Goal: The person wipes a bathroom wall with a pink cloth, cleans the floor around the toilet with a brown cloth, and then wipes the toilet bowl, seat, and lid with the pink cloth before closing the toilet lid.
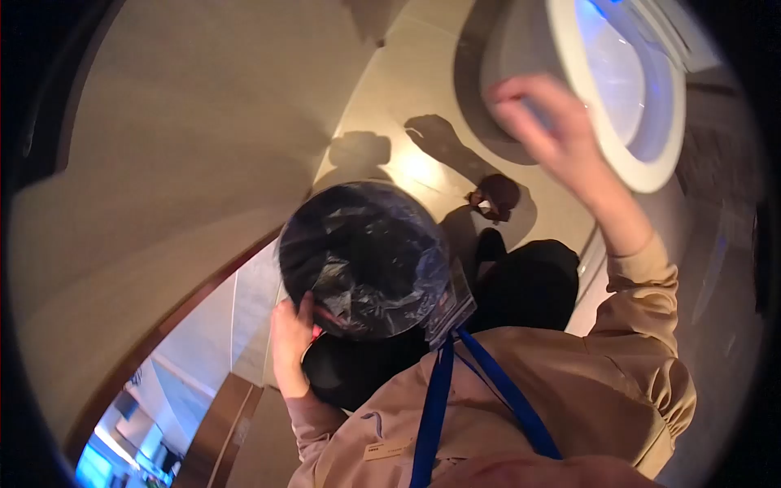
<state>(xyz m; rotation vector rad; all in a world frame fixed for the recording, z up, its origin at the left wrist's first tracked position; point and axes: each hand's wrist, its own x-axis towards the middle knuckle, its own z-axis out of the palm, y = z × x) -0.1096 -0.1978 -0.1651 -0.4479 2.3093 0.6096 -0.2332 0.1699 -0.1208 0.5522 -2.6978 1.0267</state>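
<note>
At the left side, my left hand [290, 333] is closed on the near left edge of the bin [291, 236], fingers bent at its rim; the bin lies ahead and to the right of this grip, in front of my left leg. It is round from above, so I find no long axis in it. A black bag [358, 276] lines its inside, wrinkled and shiny. Just right of the bin hangs a clear badge holder [451, 313] on my blue lanyard [434, 407]. Further right, on the floor, is a small dark brown thing [498, 198] with a pale spot; what it is, I cannot tell. My right hand [561, 122] is raised beyond it and is the nearer one to it, while the left is nearer to the bin. This right hand is blurred, so I cannot tell if it is closed. At the far right stands the toilet [667, 159], lid up. I count one bin, one bag, one brown thing, one toilet.
</note>
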